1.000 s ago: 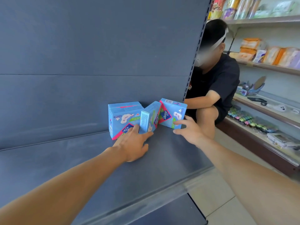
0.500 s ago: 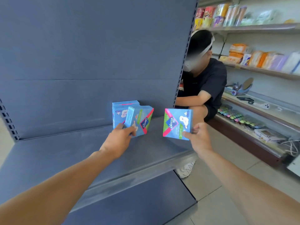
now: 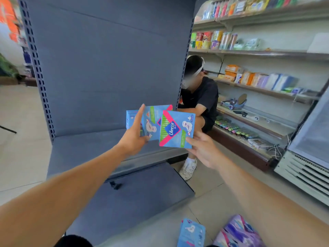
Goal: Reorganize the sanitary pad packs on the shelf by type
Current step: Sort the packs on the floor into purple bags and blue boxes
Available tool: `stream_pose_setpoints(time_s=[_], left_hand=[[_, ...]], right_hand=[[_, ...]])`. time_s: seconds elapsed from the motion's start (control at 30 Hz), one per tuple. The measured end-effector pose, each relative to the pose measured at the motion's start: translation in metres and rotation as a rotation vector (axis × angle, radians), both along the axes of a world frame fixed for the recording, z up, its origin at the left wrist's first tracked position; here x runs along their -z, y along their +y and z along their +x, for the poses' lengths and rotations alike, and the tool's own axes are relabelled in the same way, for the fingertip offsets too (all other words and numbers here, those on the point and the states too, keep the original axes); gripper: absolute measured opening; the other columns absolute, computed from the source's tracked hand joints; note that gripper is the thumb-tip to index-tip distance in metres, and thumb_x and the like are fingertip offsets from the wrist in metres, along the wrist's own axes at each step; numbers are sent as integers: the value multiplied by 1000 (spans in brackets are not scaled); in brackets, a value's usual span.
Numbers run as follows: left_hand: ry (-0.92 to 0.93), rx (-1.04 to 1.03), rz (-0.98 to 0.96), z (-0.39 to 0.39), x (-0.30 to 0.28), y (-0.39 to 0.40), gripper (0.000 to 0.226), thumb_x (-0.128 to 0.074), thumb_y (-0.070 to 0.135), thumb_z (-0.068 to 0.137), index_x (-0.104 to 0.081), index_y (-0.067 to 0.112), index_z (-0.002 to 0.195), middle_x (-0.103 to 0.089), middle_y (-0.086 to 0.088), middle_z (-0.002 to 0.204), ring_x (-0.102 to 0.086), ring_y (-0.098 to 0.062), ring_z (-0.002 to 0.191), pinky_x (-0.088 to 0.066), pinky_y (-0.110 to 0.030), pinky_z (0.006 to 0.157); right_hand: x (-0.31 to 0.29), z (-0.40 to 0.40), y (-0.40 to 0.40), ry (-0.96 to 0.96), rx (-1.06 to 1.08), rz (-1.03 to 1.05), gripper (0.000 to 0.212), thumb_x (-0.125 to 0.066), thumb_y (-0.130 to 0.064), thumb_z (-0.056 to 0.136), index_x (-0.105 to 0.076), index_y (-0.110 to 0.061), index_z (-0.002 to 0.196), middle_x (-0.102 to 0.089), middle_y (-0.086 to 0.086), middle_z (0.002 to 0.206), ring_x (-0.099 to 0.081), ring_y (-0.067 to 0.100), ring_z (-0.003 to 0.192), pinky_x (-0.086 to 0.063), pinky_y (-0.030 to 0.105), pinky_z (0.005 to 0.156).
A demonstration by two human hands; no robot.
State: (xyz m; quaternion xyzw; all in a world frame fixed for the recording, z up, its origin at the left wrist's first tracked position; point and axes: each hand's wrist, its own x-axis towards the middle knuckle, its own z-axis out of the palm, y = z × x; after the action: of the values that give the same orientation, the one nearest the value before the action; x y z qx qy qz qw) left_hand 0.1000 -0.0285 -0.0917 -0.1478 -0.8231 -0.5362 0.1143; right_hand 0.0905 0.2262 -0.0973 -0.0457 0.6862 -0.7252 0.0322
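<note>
Light blue card with a pink corner wedge, green stripes and a dark blue "Libresse" diamond: that is the front pack (image 3: 176, 130) I see at frame centre, held in the air in front of the grey shelf (image 3: 85, 148). Its lower right corner, at 5 o'clock on the pack face, is pinched by my right hand (image 3: 203, 150), thumb on the front and the other fingers curled behind.

Two more blue packs (image 3: 151, 122) of matching print sit at 9 o'clock from the front pack, partly overlapped by it. My left hand (image 3: 132, 138) grips this pair from below, index finger extended up along the left face, thumb on the front near the lower edge.

At 6 o'clock, low in the view, another blue pack (image 3: 191, 232) and a purple pack (image 3: 238, 232) lie on the floor. A crouching person in a black shirt (image 3: 201, 97) is at 1 o'clock, behind the shelf upright.
</note>
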Motion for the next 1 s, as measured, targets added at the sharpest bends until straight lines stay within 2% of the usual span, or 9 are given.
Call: stream_pose_setpoints(time_s=[0.07, 0.2, 0.33, 0.43, 0.53, 0.67, 0.73, 0.87, 1.0], left_hand=[[-24, 43, -10, 26, -4, 10, 112, -62, -4, 86, 7, 65, 140, -55, 0, 107, -57, -18, 94, -59, -43, 79], [-5, 146, -121, 78, -1, 36, 109, -64, -4, 85, 12, 36, 152, -50, 22, 114, -53, -5, 105, -48, -10, 78], [-126, 313, -151, 106, 5, 57, 117, -65, 3, 86, 29, 39, 146, -48, 13, 133, -56, -13, 117, -48, -36, 100], [-196, 411, -126, 118, 7, 78, 125, -71, 15, 86, 40, 40, 137, -52, 13, 134, -58, -7, 114, -45, -32, 101], [-109, 386, -249, 130, 11, 103, 116, -64, 23, 93, 42, 29, 139, -52, 11, 130, -58, -10, 110, -42, -25, 94], [-34, 468, -305, 138, 28, 144, 89, -49, 22, 100, 24, 18, 150, -43, 6, 142, -47, -12, 123, -33, -20, 96], [38, 482, -359, 143, 35, 165, 82, -45, 23, 101, 20, 13, 151, -38, -7, 149, -43, -21, 131, -31, -25, 103], [222, 413, -409, 155, 51, 209, 84, -45, 20, 101, 23, 12, 149, -46, -24, 133, -60, -33, 93, -42, -36, 78], [171, 421, -335, 155, 85, 249, 85, -47, 26, 101, 23, 26, 150, -60, -19, 112, -61, -31, 84, -49, -36, 73]], right_hand=[[-6, 29, -5, 3, -6, 14, 35, -57, -9, 95, -49, -5, 129, -64, 11, 126, -64, 24, 113, -48, 42, 101], [-6, 87, 1, -5, 42, -19, 12, -53, -7, 98, -51, -7, 110, -63, 14, 117, -64, 27, 105, -48, 47, 98], [6, 130, 20, -10, 134, -20, 6, -52, -5, 98, -51, -11, 99, -63, 12, 110, -65, 26, 97, -48, 49, 99], [13, 151, 34, 3, 222, -26, 10, -51, -3, 98, -46, -12, 96, -59, 12, 111, -64, 20, 90, -52, 45, 90], [23, 174, 49, 57, 304, 26, 22, -50, -3, 99, -39, -13, 115, -56, 10, 121, -63, 18, 92, -54, 36, 79], [43, 203, 79, 130, 403, 343, 56, -50, -2, 97, -26, -24, 143, -56, 2, 131, -60, 22, 114, -51, 49, 96], [48, 217, 93, 156, 458, 513, 61, -49, -7, 97, -21, -25, 149, -54, -1, 136, -58, 19, 113, -49, 42, 97], [56, 245, 118, 202, 562, 698, 77, -47, -18, 99, 3, -37, 154, -51, -12, 137, -61, 20, 106, -50, 33, 87], [74, 260, 150, 178, 619, 809, 80, -46, -21, 101, 13, -40, 152, -53, -7, 135, -63, 21, 89, -48, 29, 76]])
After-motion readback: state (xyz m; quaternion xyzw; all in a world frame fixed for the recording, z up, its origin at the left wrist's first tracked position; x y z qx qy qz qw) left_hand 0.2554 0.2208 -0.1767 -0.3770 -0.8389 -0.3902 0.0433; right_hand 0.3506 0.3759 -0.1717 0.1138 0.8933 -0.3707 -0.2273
